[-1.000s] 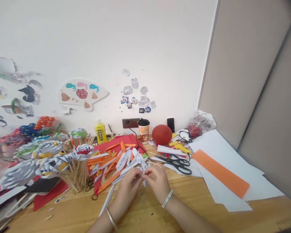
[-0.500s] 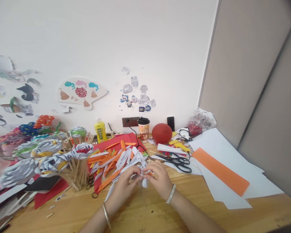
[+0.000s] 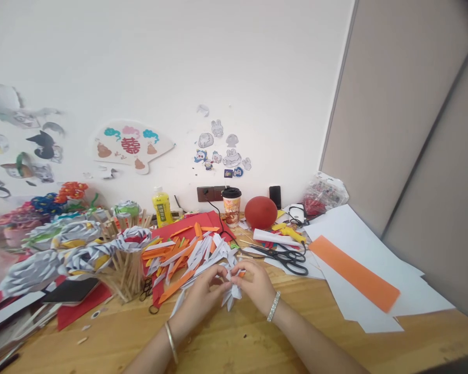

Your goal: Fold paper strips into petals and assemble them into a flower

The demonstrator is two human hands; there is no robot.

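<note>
Both hands meet over the front middle of the wooden table, fingers bent around a folded white paper piece (image 3: 231, 297) with pointed ends that hang below the fingertips. My left hand (image 3: 206, 291), with a bangle at the wrist, pinches it from the left. From the right my right hand (image 3: 255, 284), wearing a sparkling bracelet, pinches it too. The fingers hide its upper part. Just beyond the hands lies a heap of folded white and orange paper strips (image 3: 189, 254), partly over red paper (image 3: 214, 221).
Black scissors (image 3: 284, 257), a yellow glue gun (image 3: 290, 232), a red ball-like object (image 3: 260, 212) and a lidded cup (image 3: 231, 208) stand or lie behind. White sheets (image 3: 359, 259) with an orange strip (image 3: 354, 272) lie right. Paper flowers (image 3: 86, 257) and wooden sticks (image 3: 122, 275) crowd the left.
The white paper piece now shows more of its pointed ends below my fingers, as if turned or spread. Both hands stay in nearly the same place.
</note>
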